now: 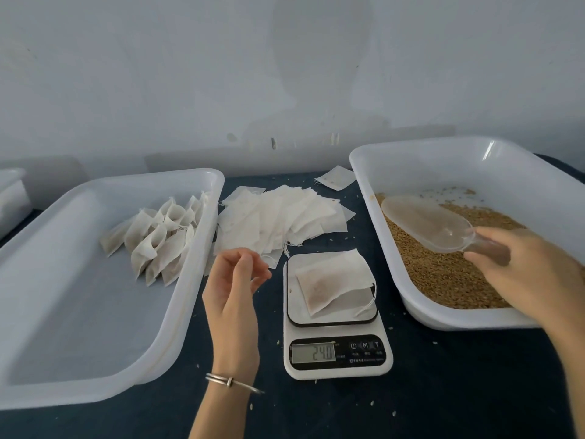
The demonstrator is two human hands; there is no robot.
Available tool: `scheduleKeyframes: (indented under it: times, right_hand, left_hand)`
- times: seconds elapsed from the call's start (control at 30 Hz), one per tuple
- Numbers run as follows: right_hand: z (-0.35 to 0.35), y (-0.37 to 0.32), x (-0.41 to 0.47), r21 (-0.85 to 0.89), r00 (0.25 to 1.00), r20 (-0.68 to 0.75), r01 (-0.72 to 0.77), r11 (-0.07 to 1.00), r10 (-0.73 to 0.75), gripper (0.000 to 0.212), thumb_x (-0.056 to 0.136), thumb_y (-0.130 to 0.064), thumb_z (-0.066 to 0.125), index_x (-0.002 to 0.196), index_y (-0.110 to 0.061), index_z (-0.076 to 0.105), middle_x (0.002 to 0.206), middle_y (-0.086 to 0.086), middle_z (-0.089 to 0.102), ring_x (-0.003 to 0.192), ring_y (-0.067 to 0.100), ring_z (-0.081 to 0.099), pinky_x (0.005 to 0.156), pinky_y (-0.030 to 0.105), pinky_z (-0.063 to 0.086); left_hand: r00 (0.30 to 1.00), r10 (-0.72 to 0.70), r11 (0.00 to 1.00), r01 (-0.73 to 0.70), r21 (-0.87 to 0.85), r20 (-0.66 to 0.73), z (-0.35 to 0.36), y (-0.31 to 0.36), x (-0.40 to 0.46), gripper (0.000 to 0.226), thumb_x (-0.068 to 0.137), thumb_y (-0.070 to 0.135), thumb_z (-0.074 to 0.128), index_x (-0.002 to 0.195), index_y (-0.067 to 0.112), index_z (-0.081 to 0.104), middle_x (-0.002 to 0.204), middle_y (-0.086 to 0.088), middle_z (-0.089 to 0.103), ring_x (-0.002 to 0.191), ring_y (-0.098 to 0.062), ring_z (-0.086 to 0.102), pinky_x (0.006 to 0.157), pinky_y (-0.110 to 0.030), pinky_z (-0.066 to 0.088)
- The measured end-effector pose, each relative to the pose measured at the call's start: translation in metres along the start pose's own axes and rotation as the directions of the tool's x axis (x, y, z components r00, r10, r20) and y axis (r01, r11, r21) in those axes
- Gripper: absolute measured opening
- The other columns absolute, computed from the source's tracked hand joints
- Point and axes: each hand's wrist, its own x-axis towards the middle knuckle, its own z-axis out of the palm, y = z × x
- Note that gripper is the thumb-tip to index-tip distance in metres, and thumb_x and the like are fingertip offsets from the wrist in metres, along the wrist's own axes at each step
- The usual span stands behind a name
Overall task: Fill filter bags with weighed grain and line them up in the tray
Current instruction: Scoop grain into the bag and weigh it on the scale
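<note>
A filter bag (332, 282) with some grain in it lies flat on the white digital scale (338, 353), whose display reads 24.0. My right hand (531, 267) grips the handle of a clear plastic scoop (427, 221), held empty over the brown grain (443, 270) in the right white tray (418, 160). My left hand (234, 280) hovers left of the scale, fingers loosely curled, holding nothing. Several filled bags (158, 239) stand in a row at the far right corner of the left tray (79, 359).
A loose pile of empty filter bags (275, 217) lies on the dark table between the trays, one more bag (335, 177) behind it. Stray grains dot the table. A white wall runs close behind. Another white container (9, 198) sits at far left.
</note>
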Motion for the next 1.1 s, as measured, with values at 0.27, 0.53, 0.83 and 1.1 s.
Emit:
scheduleKeyframes:
  times: [0.27, 0.53, 0.83, 1.1]
  right_hand:
    - [-0.003, -0.002, -0.001, -0.096, 0.995, 0.073, -0.059, 0.994, 0.066, 0.034, 0.085, -0.036, 0.063, 0.119, -0.031, 0.061, 0.104, 0.001, 0.067, 0.089, 0.026, 0.061, 0.081, 0.045, 0.050]
    - [-0.002, -0.013, 0.020, -0.461, 0.970, 0.206, -0.020, 0.887, 0.129, 0.006, 0.086, -0.031, 0.064, 0.088, -0.038, 0.063, 0.075, -0.013, 0.057, 0.077, 0.012, 0.053, 0.101, 0.046, 0.036]
    - [-0.017, 0.007, 0.012, -0.237, 0.954, 0.298, 0.056, 0.970, 0.018, 0.010, 0.084, -0.041, 0.064, 0.093, -0.045, 0.065, 0.079, -0.020, 0.064, 0.068, 0.000, 0.056, 0.058, 0.024, 0.044]
    - [-0.049, 0.000, 0.001, 0.009, 0.976, 0.187, 0.107, 0.994, -0.106, 0.038, 0.069, -0.058, 0.055, 0.107, -0.060, 0.054, 0.081, -0.031, 0.045, 0.080, 0.009, 0.055, 0.077, 0.042, 0.052]
  left_hand:
    - [0.998, 0.017, 0.999, -0.019, 0.031, 0.064, 0.002, -0.002, -0.003, 0.014, 0.086, 0.019, 0.050, 0.076, 0.014, 0.059, 0.070, 0.005, 0.060, 0.067, -0.008, 0.056, 0.068, -0.019, 0.051]
    - [0.840, 0.098, 0.806, -0.382, 0.453, 0.534, 0.035, 0.004, 0.005, 0.024, 0.093, 0.015, 0.051, 0.097, 0.037, 0.060, 0.062, 0.014, 0.048, 0.051, -0.005, 0.040, 0.050, -0.013, 0.034]
    - [0.704, -0.108, 0.237, -0.668, 0.705, 0.703, 0.088, -0.012, 0.010, 0.028, 0.098, 0.039, 0.033, 0.092, 0.021, 0.053, 0.083, 0.004, 0.054, 0.074, -0.020, 0.055, 0.058, -0.029, 0.033]
    - [0.866, 0.061, 0.584, -0.434, 0.686, 0.496, 0.063, 0.000, 0.015, 0.035, 0.088, 0.028, 0.053, 0.059, 0.010, 0.045, 0.049, -0.001, 0.038, 0.049, -0.016, 0.029, 0.048, -0.027, 0.030]
